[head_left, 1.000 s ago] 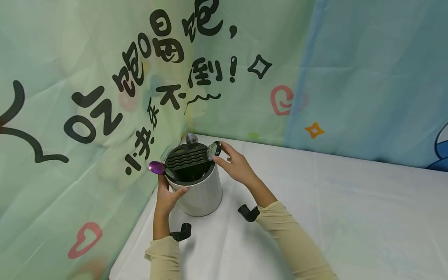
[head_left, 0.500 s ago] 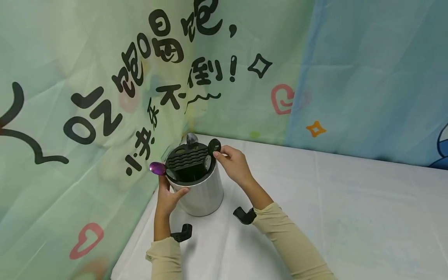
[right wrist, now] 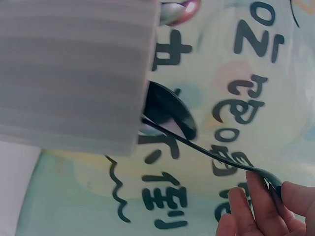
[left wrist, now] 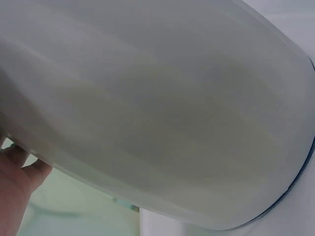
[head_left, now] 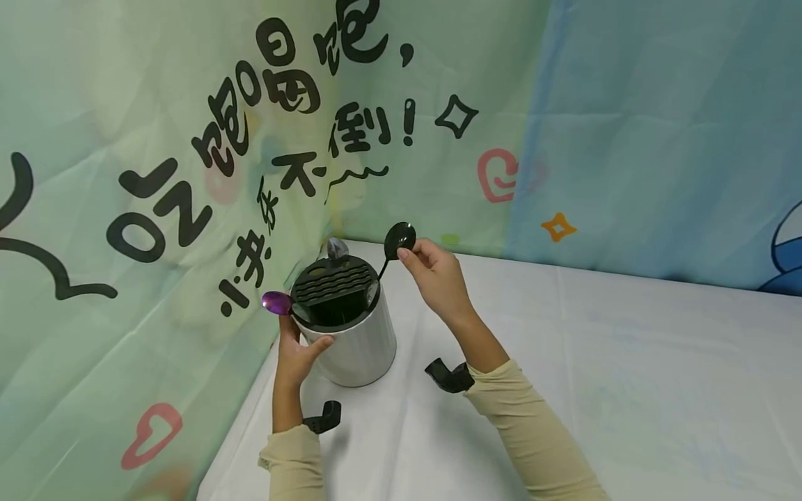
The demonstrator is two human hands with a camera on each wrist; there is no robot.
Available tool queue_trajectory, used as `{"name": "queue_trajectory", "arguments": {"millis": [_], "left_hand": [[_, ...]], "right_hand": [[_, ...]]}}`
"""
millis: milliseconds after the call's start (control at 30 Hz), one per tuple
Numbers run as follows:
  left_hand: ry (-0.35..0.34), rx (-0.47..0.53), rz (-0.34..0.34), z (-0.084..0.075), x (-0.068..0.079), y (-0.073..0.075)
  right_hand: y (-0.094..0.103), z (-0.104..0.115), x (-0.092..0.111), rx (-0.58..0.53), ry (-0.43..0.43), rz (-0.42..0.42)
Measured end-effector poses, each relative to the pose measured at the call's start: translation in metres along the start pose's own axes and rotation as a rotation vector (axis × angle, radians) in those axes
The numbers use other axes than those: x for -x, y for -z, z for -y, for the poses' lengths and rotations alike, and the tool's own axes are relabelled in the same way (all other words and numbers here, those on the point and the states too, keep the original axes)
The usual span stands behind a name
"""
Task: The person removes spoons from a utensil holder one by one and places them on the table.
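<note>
A white ribbed utensil holder with a dark, wavy-ridged top stands upright on the table. My left hand grips its left side, thumb at the front; in the left wrist view the holder's pale wall hides most of that hand. Over the right rim, my right hand pinches a black spoon by its bowl, between thumb and fingers. The spoon's thin handle slants down into the holder, where its end is hidden. A purple spoon sticks out at the left rim, and a silver spoon at the back.
Another shiny spoon bowl sits at the holder's right inner rim. Behind and to the left hang printed cloth walls, meeting in a corner close to the holder. White cloth covers the table. Black camera mounts project from both wrists.
My right hand has shifted from the clear, shiny spoon bowl at the rim to the black spoon and raised it, so its handle now shows. My left hand stays on the holder.
</note>
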State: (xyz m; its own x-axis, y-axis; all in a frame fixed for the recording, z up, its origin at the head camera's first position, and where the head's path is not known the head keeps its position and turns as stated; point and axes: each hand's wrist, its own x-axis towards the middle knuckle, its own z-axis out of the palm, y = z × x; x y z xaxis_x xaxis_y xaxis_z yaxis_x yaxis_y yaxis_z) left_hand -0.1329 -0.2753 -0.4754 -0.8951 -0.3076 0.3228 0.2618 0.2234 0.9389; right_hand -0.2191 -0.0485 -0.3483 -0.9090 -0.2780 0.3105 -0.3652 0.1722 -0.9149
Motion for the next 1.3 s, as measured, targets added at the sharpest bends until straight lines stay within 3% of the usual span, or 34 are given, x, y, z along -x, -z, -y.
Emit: {"name": "queue_trajectory", "arguments": {"millis": [167, 467, 600, 800, 1000, 1300], "left_hand": [[-0.008, -0.001, 0.002, 0.0, 0.0, 0.001], [0.007, 0.006, 0.001, -0.002, 0.001, 0.003], [-0.001, 0.004, 0.001, -0.003, 0.001, 0.003], [-0.004, 0.022, -0.001, -0.004, 0.0, 0.004], [0.012, 0.012, 0.001, -0.003, 0.001, 0.002], [0.025, 0.006, 0.009, -0.002, 0.001, -0.001]], "right_hand": [[0.016, 0.003, 0.001, -0.059, 0.001, -0.076], [0.046, 0.007, 0.003, -0.302, 0.034, -0.185], [0.057, 0.005, 0.003, -0.36, 0.044, -0.235], [0.065, -0.012, 0.005, -0.267, 0.003, -0.247], [0.065, -0.039, 0.013, -0.148, -0.142, -0.183], [0.06, -0.076, 0.018, -0.052, -0.32, -0.125]]}}
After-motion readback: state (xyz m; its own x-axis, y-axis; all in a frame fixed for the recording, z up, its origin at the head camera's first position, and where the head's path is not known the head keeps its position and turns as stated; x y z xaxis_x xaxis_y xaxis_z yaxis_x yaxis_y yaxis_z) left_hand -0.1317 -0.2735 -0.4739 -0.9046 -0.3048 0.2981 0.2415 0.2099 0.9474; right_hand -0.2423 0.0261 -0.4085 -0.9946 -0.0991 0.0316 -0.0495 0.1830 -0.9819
